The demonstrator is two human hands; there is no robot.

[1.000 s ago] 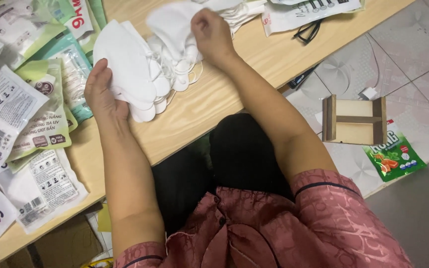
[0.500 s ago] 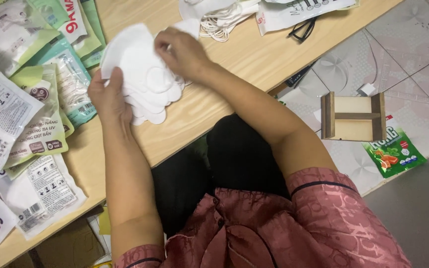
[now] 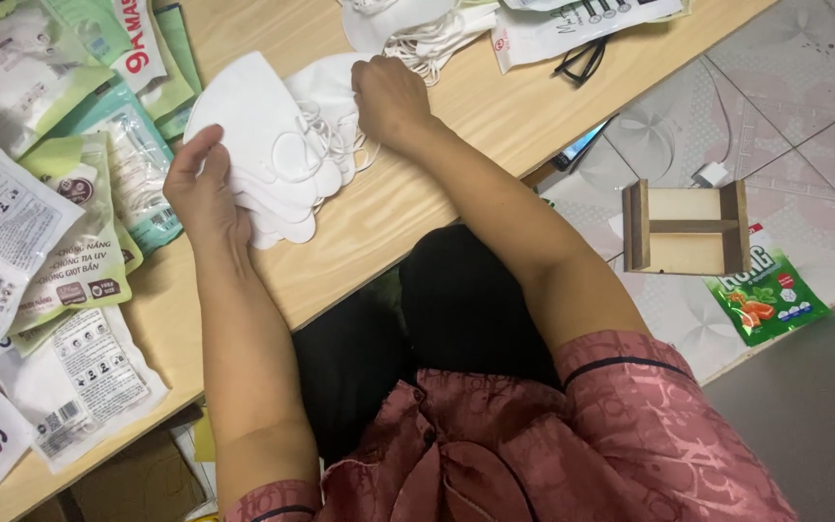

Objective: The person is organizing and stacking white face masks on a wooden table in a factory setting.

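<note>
Left hand (image 3: 207, 193) clamps a fanned stack of white masks (image 3: 263, 145) on the table (image 3: 408, 208); right hand (image 3: 390, 97) pinches their ear loops (image 3: 335, 135).

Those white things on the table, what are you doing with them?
A person sits at a wooden table with a fanned stack of white face masks. The left hand holds the stack at its edge, and the right hand is closed over the masks' ear loops. Printed mask packets lie spread on the table to the left, and more masks sit at the far edge.
</note>
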